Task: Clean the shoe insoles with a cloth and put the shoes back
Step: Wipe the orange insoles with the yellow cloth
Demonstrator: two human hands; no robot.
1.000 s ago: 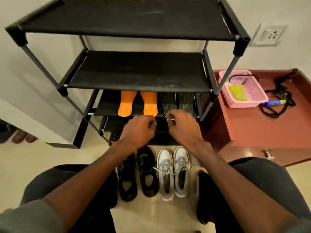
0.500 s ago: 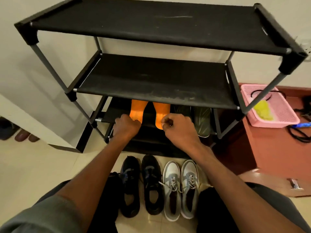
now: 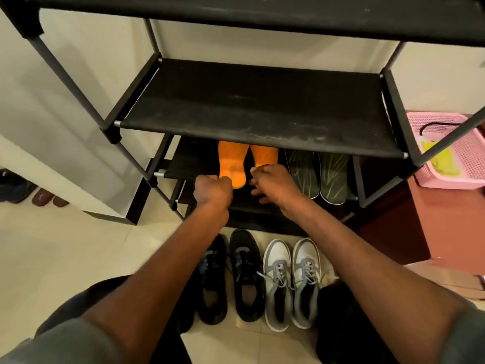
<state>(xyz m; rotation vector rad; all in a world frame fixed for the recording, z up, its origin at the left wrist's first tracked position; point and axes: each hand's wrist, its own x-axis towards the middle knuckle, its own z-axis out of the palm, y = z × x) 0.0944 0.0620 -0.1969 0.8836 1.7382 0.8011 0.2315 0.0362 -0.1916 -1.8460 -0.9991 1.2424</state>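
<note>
Two orange insoles (image 3: 232, 164) lie side by side on the third shelf of a black shoe rack (image 3: 249, 109), with two dark green insoles (image 3: 303, 173) to their right. My left hand (image 3: 213, 191) is curled tight at the heel of the left orange insole and seems to pinch it. My right hand (image 3: 274, 183) covers the heel of the right orange insole with loosely bent fingers; a grip is not visible. A black pair of shoes (image 3: 246, 277) and a grey-white pair of sneakers (image 3: 278, 282) stand on the floor below. A yellow cloth (image 3: 441, 158) lies in a pink basket (image 3: 462, 177).
The basket stands on a red-brown cabinet (image 3: 446, 222) right of the rack. The rack's upper shelves overhang the insoles. More footwear (image 3: 39, 197) sits by the wall at the far left. My knees flank the shoes on the tiled floor (image 3: 65, 258).
The view has leaned in closer under the rack. Both hands moved left from the green insoles and the shelf's front bar to the orange insoles' heels.
</note>
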